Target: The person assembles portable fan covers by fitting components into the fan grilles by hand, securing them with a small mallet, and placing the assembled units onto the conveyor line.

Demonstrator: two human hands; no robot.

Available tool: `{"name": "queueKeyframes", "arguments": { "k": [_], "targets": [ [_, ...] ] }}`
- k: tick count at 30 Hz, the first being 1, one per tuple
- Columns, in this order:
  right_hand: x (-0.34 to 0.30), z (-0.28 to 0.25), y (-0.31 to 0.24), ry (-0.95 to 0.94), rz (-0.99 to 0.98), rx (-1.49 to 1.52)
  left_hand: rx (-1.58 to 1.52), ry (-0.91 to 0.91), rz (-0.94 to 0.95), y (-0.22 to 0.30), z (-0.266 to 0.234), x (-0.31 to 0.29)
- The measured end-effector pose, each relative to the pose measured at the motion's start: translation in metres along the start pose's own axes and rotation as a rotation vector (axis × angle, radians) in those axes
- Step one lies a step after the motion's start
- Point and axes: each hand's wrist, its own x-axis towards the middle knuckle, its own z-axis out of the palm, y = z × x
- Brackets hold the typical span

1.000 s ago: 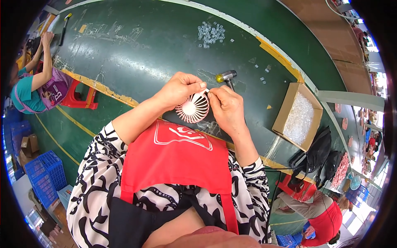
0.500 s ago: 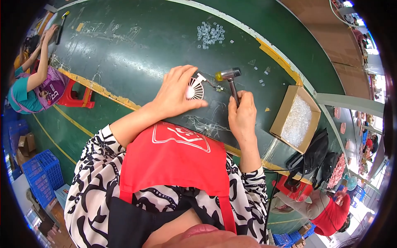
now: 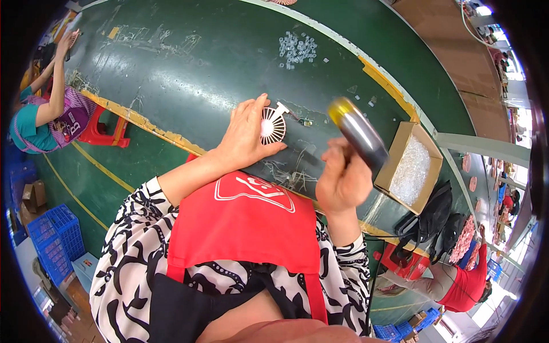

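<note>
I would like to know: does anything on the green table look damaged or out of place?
Yes. The yellow strip along the near table edge looks ragged and worn, and pale scuffs mark the green tabletop. A few small clear pieces also lie apart from the main pile, as if scattered.

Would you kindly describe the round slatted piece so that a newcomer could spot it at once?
On the green table, find the person's left hand, left of the hammer. The round slatted piece sits against this hand's right side, partly covered by it. Radiating pale ribs and a T-shaped end set it apart from the hammer.
</note>
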Motion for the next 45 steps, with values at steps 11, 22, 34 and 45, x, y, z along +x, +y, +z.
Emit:
{"name": "queueKeyframes", "arguments": {
  "k": [11, 22, 34, 45],
  "targets": [
    [-0.027, 0.028, 0.053, -0.45, 0.24, -0.42, -0.109, 0.021, 0.112, -0.006, -0.002, -0.001],
    [-0.02, 0.05, 0.053, -0.352, 0.114, -0.152, -0.069, 0.287, 0.17, -0.04, 0.004, 0.083],
    [-0.02, 0.052, 0.064, -0.351, 0.241, 0.171, -0.286, 0.129, -0.195, -0.038, -0.011, 0.094],
    [-0.013, 0.049, 0.043, -0.32, 0.628, 0.658, -1.384, -0.275, -0.694, -0.015, -0.023, 0.034]
  ]
}}
